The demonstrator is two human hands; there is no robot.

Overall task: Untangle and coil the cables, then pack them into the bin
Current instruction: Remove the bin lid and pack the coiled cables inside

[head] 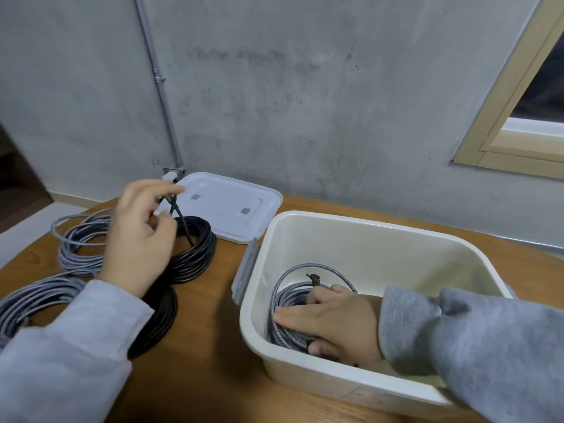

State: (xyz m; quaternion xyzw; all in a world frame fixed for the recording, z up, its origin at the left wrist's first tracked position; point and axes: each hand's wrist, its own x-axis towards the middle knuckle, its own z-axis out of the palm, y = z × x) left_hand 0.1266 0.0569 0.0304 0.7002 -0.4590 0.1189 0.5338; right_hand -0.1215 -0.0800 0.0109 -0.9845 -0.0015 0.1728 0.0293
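A: Where is the right hand (332,322)?

B: Down inside the cream bin (351,383) at the near right of the wooden worktop (207,346). Its fingers (293,315) lie fairly straight across a grey braided cable coil (283,300) at the bottom of the bin, and the thumb curls round the near side of the coil, so the hand grips it.

A: Anything else showing in the bin?

B: A dark angled plug (314,279) sticks up from the far side of that coil, just beyond the fingers.

A: And the left hand (140,236)?

B: Raised over the left half of the worktop. Its fingertips pinch the end of a black cable (180,213) close to a pale plug (168,177), and the cable drops from there to a black coil (195,251) lying on the worktop just beside the hand.

A: What other coils are out?

B: A second black coil (161,319) sits nearer, partly under the left grey sleeve (61,346). A grey coil (79,245) lies at the far left, and another grey coil (33,303) at the near left edge, both partly hidden by the arm.

A: The lid?

B: The white lid (232,206) lies flat on the worktop beyond the black coil, touching or just beside the bin's far left corner; I cannot tell which. A grey latch (244,271) hangs on the bin's left wall
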